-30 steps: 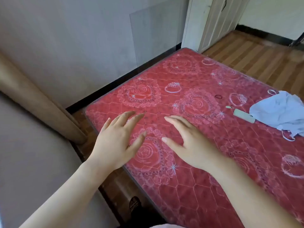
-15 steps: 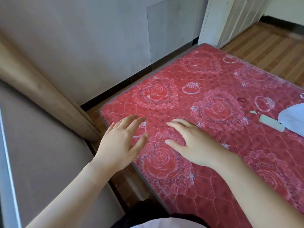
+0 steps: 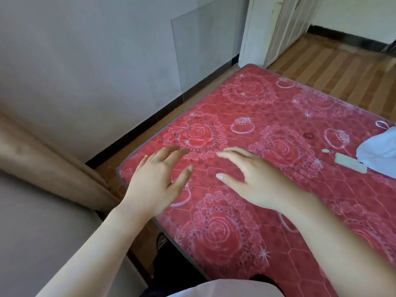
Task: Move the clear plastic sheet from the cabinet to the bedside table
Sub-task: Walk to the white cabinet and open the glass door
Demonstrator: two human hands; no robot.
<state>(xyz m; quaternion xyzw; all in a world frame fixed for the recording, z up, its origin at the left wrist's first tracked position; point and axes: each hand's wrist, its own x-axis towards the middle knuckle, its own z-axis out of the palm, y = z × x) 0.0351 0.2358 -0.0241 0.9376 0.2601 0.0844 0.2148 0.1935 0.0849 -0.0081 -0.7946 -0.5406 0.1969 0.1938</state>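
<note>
While both hands hung over the red rose-patterned mattress (image 3: pixel 267 146) in the middle of the frame, the clear plastic sheet (image 3: pixel 205 50) was nowhere near them, standing up at the top center, leaned against the grey wall (image 3: pixel 85 61). It stood on its short bottom edge down by the dark baseboard (image 3: pixel 150 121), so its long axis ran pretty much vertical, tipped a little toward the upper right, with its flat face turned out toward the room. Just to its right was the white cabinet (image 3: pixel 276 28). The left hand (image 3: pixel 158 181) was open, fingers spread and empty, sitting over the mattress's left edge; the right hand (image 3: pixel 252 179) was open too, palm down, nothing in it, just beside the left. Can't tell if either one actually touched the fabric. Over at the right edge lay a pale blue cloth (image 3: pixel 379 155) with a small light tag (image 3: pixel 350 166) next to it.
</note>
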